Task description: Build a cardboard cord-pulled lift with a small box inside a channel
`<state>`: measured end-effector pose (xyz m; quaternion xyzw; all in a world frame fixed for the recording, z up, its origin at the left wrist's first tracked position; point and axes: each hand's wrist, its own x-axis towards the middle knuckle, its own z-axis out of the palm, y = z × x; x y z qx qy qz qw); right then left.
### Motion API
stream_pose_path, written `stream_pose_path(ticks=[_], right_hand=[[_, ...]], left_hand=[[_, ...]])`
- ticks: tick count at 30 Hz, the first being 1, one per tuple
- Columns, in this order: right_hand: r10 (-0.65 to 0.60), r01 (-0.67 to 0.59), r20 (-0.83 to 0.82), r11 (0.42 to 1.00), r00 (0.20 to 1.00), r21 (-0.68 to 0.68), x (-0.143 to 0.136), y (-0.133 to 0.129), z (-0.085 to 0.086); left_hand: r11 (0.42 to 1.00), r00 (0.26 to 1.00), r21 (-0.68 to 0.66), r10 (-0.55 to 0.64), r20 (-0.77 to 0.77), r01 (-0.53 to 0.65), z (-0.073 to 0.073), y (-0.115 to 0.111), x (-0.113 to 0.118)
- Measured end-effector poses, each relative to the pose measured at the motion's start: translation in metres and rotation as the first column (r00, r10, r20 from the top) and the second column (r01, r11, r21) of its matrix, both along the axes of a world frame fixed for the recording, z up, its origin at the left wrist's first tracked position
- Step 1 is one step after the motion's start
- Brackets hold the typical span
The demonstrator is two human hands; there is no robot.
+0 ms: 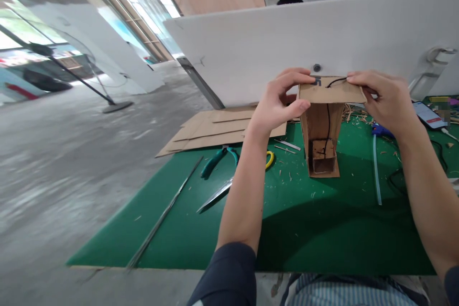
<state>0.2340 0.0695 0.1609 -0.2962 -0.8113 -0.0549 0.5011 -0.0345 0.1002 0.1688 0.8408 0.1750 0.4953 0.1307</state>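
Observation:
A tall, open-fronted cardboard structure (pixel 322 122) stands upright on the green table, with a small cardboard box (pixel 324 165) inside its base. A flat cardboard piece (pixel 332 90) covers its top. My left hand (pixel 283 98) grips the left end of this top piece, thumb in front and fingers over the upper edge. At the right end, my right hand (pixel 382 93) pinches the black cord (pixel 337 81) against the cardboard edge. From a hole in the top piece the cord hangs down inside to the small box. Some right fingertips are hidden behind the cardboard.
Cardboard sheets (pixel 211 126) lie at the back left. Pliers (pixel 218 160), scissors (pixel 215 196) and thin wires (pixel 165 215) are on the green mat (pixel 172 244). At right are a blue glue gun (pixel 382 130), its glue stick (pixel 377 169) and a phone (pixel 429 115). A white partition (pixel 251 57) stands behind.

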Motion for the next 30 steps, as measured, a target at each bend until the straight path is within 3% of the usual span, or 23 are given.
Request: stream_pose_path(ticks=[14,30], right_hand=[[0.024,-0.024,0.001,1.000,1.000,-0.007,-0.013,-0.009,0.000],[0.070,-0.072,-0.060,0.997,0.996,-0.032,-0.013,0.009,-0.011]], left_hand=[[0.999,0.999,-0.016,0.032,0.020,-0.032,-0.004,0.008,0.000],[0.998,0.999,-0.042,0.042,0.035,-0.040,-0.006,0.011,0.001]])
